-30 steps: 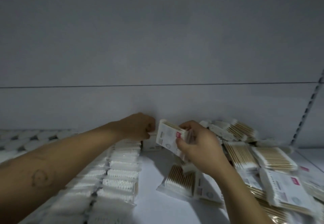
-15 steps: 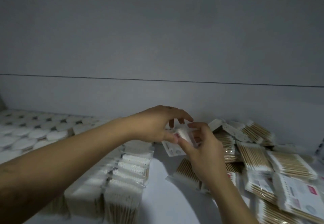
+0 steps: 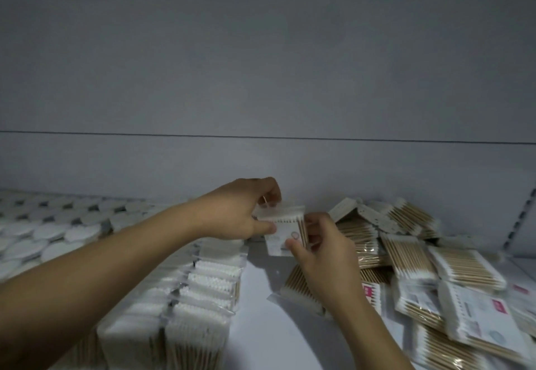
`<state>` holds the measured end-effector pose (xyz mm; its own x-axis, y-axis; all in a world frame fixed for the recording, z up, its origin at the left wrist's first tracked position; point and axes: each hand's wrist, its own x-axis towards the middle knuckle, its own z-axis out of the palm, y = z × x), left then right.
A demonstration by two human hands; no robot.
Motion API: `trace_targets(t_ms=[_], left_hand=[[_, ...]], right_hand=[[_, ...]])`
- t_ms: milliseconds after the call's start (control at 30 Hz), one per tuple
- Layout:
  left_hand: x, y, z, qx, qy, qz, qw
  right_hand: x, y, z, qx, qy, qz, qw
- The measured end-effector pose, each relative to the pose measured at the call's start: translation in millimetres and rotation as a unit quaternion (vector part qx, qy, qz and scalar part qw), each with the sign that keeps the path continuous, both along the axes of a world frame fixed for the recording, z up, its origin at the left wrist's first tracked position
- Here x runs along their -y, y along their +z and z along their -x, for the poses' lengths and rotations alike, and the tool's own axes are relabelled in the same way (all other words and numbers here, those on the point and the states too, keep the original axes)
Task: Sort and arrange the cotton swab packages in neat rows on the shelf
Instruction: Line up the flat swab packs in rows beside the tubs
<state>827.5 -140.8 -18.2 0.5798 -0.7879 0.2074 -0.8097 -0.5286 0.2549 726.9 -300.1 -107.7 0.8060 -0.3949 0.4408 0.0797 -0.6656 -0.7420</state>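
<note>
1. The white shelf board (image 3: 261,335) carries a neat row of upright clear-wrapped cotton swab packages (image 3: 197,297) below the left forearm and a loose heap of wooden-stick swab packs (image 3: 406,256) to the right of the right hand.
2. The left hand (image 3: 240,213) reaches in from the lower left, fingers curled over the top edge of one clear packet of wooden-stick swabs (image 3: 285,232), thumb on its face.
3. The right hand (image 3: 322,250) pinches the same packet's right side, holding it upright between both hands, above the shelf.
4. Labels: red patches on heap packs; the writing is unreadable.
5. Half a second ago the packet lay flatter between the hands; now it stands taller.
</note>
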Motion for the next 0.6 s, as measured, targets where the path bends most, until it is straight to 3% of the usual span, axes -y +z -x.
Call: trace_targets(t_ms=[433,600], left_hand=[[16,-22,-36,0.103,0.037,-0.137,0.985],[23,-38,-51,0.123,0.059,-0.128,0.982]], right_hand=[[8,1,4,-0.038,-0.046,0.19,0.98],[4,5,6,-0.077,-0.015,0.251,0.965]])
